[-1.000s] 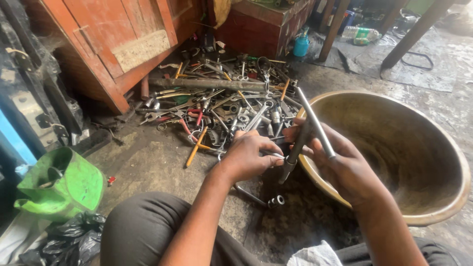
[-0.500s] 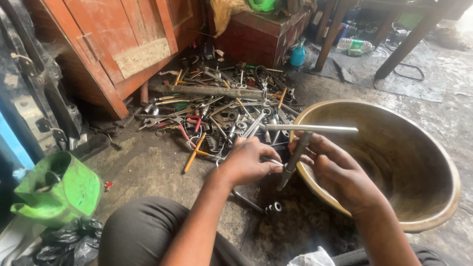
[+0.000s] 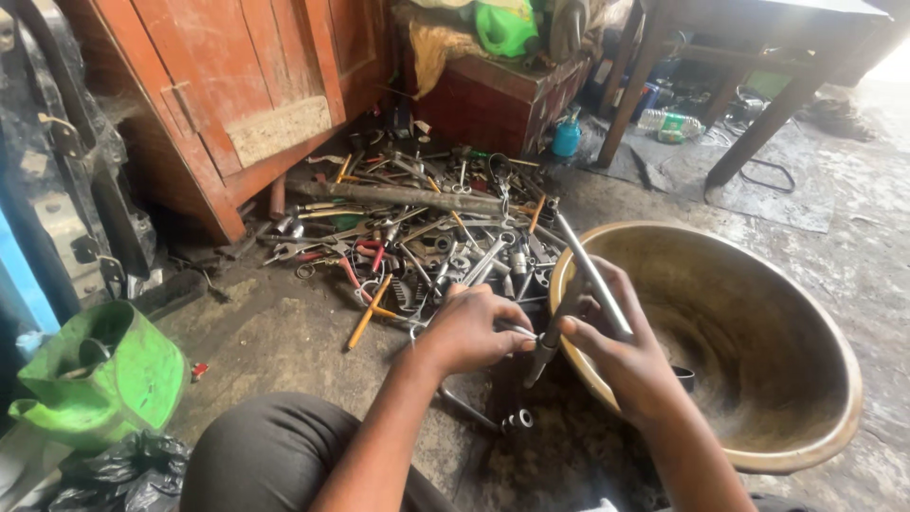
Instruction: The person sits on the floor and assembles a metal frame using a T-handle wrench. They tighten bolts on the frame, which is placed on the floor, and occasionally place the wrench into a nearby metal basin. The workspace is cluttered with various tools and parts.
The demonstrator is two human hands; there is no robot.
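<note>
I had my right hand (image 3: 626, 356) closed around a long metal rod (image 3: 592, 277), which slanted up and away over the near rim of the big brass bowl (image 3: 806, 379) on the floor, apparently so its lower end could meet a dark socket piece (image 3: 545, 349) pointing down between my hands. My left hand (image 3: 474, 327) was curled shut, fingertips pinching a small metal part I could not make out, touching that joint, just in front of the heap of tools (image 3: 427, 246) by the red wooden door (image 3: 237, 95).
</note>
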